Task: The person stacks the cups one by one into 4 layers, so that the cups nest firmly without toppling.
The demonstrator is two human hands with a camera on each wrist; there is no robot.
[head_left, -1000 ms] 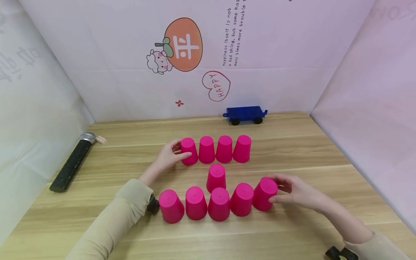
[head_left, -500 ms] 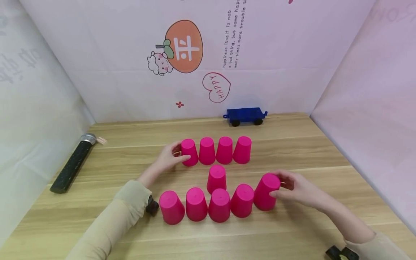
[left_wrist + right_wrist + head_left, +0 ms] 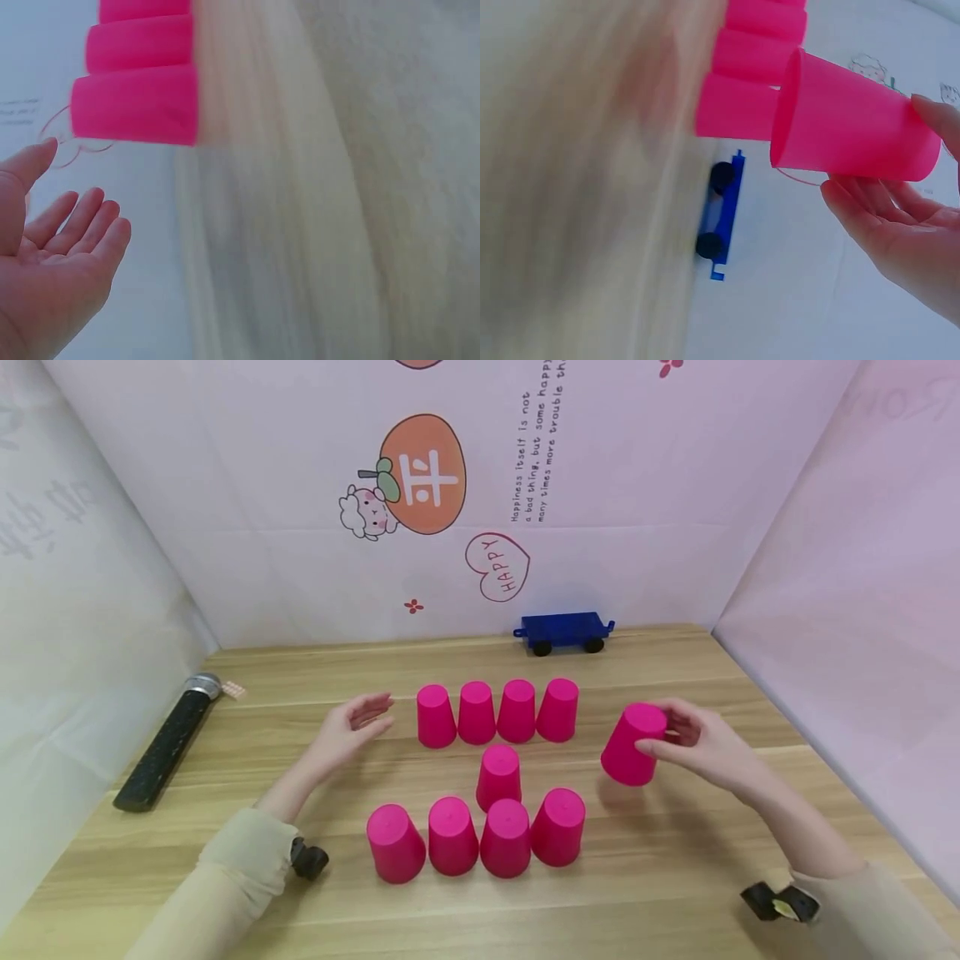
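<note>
My right hand [image 3: 705, 743] grips a pink plastic cup [image 3: 633, 745], upside down and tilted, lifted off the table with its shadow below. In the right wrist view the thumb and fingers pinch this cup [image 3: 855, 124] near its closed end. My left hand [image 3: 351, 731] is apart from the cups, fingers relaxed, just left of the leftmost cup [image 3: 436, 717] in the back row. Several upside-down pink cups form that row. One single cup [image 3: 498, 777] stands in the middle, in front of them. A nearer row of several cups starts with a cup [image 3: 395, 843] at left.
A blue toy wagon [image 3: 564, 632] stands at the table's back edge by the white printed backdrop [image 3: 300, 568]. At the left lies a black microphone [image 3: 168, 743] with a small pink-and-white piece [image 3: 234, 690] beside its head. White sheets enclose both sides.
My right hand has lifted the rightmost cup from the front row and carried it up and away toward the back. My left hand has let go of the back row's left cup and moved left.
</note>
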